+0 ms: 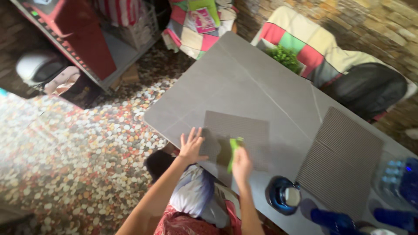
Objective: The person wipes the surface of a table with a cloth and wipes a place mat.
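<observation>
My left hand point(191, 146) lies flat with fingers spread on the near left edge of a grey woven placemat point(244, 130) on the grey table point(244, 82). My right hand point(241, 166) grips a bright green cloth-like thing point(234, 150) and holds it against the same placemat near its front edge. Both forearms reach in from the bottom of the view.
A second, larger grey ribbed placemat point(342, 161) lies to the right. A blue glass bowl point(283, 196) and blue bottles point(398, 182) stand at the right front. A small green plant point(285, 56) sits at the far table edge. Patchwork-covered chairs point(305, 43) and a pebble floor point(87, 148) surround the table.
</observation>
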